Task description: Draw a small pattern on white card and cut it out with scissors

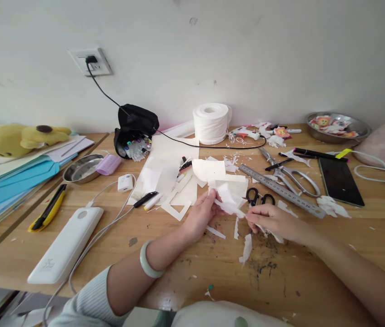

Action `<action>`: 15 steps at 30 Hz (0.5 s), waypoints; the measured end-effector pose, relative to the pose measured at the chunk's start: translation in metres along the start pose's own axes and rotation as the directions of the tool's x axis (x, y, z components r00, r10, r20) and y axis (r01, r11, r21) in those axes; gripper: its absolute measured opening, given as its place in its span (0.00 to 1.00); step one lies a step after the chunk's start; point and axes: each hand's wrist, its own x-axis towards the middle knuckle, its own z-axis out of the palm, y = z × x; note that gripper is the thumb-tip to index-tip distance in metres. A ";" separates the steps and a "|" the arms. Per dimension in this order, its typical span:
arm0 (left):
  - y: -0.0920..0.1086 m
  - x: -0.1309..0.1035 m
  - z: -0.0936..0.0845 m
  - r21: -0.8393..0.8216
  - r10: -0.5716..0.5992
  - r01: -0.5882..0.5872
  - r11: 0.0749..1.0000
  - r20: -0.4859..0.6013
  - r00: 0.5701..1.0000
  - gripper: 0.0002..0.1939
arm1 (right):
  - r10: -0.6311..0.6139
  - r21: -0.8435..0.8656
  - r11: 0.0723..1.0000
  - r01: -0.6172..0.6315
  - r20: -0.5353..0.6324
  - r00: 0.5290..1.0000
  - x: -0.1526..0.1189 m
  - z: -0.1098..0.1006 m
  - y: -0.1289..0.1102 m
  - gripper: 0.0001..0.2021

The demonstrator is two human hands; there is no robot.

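Observation:
Thin white tissue paper (228, 197) is stretched between my two hands over the middle of the table. My left hand (203, 212) pinches its left edge between thumb and fingers. On the other side my right hand (274, 220) is closed on a twisted end of the tissue, and a loose strip hangs out below the fingers. Black-handled scissors (267, 199) lie just behind my right hand, their blades hidden. Torn white scraps (246, 249) lie on the wood below. Cream paper pieces (209, 170) lie beyond my left hand.
A steel ruler (281, 190), large metal shears (292, 175) and a phone (340, 181) lie to the right. A white roll (211, 123) stands by the wall, near a glue gun (245, 132) with its cord. At left are a power bank (66, 245), a yellow cutter (48, 209) and a metal bowl (83, 169).

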 end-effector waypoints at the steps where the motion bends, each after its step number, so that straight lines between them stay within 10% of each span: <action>1: 0.001 0.001 0.000 -0.052 -0.001 0.001 0.999 0.006 1.000 0.19 | -0.002 0.012 1.000 0.002 0.010 1.000 0.000 -0.002 0.001 0.17; 9: 0.008 0.001 0.000 -0.266 0.026 -0.012 0.964 0.047 0.999 0.15 | -0.006 0.005 1.000 0.006 0.016 1.000 -0.001 -0.006 0.004 0.23; 15: 0.008 -0.004 0.004 -0.172 0.056 -0.027 0.985 0.166 0.985 0.17 | 0.013 0.424 0.905 -0.033 0.050 0.999 0.002 0.009 0.001 0.29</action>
